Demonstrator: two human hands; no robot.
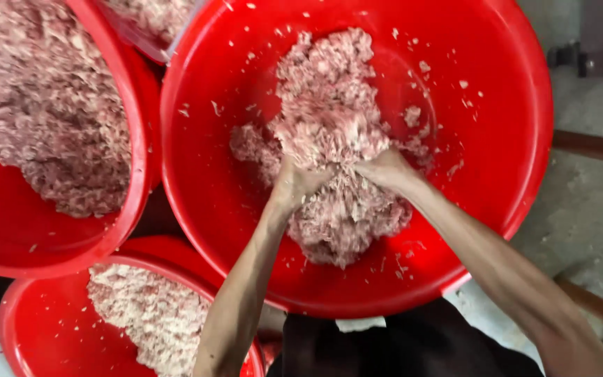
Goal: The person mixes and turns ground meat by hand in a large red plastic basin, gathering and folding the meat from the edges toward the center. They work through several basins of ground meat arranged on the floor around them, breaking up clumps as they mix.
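Your left hand (293,183) and right hand (389,171) are both sunk into the pale pink minced mass (329,139) that lies in the large red basin (197,181) in front of you. The mass forms one long heap running from the far wall of the basin down through its middle to the near side, with loose crumbs stuck on the bare red walls to either side. Left hand: fingers curled in, grip closed on a clump of the mince near the heap's middle, knuckles showing above it. Right hand: just beside the left, close to touching it, fingers buried in the mince; it seems closed on a clump too, though the fingertips are hidden. Both forearms come up from the near edge of the view, the left nearly straight, the right slanting in from the right corner. A second red basin (134,139) sits touching the large one on its left, holding a big heap of the same mince (43,105). A third red basin (43,328) lies nearer to you at the lower left, with a smaller heap (151,311); its rim tucks under the rim of the large basin. All of them stand on a grey concrete floor (581,202), bare at the right.
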